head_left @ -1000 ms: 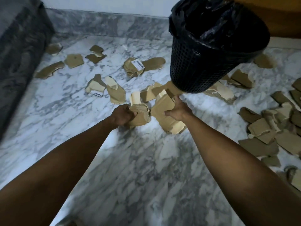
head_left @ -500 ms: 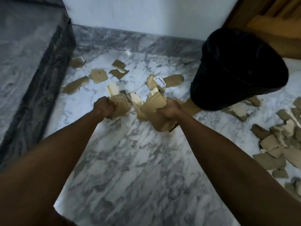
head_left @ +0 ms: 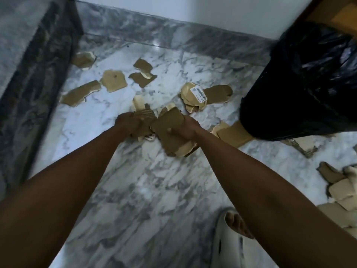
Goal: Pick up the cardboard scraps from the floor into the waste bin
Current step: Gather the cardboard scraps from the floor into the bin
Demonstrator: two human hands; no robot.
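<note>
Both my hands hold brown cardboard scraps above the marble floor (head_left: 154, 190). My left hand (head_left: 126, 123) grips a crumpled bunch of scraps (head_left: 144, 115). My right hand (head_left: 185, 127) grips a stack of larger flat scraps (head_left: 170, 128), thumb on top. The two bunches touch each other at the middle of the view. The waste bin (head_left: 301, 93), a black mesh basket lined with a black bag, stands to the right of my hands. More scraps lie loose on the floor beyond my hands, one with a white barcode label (head_left: 199, 95).
A dark stone ledge (head_left: 34, 74) runs along the left. A marble skirting and white wall close the back. Several scraps (head_left: 340, 190) are heaped at the right edge, and some lie by the bin's base (head_left: 233, 134). My foot in a white sandal (head_left: 231, 235) is at the bottom right.
My hands have come together, so the two bunches of scraps now touch. The view has tilted and swung left; the bin sits further right in frame and my foot has come into view.
</note>
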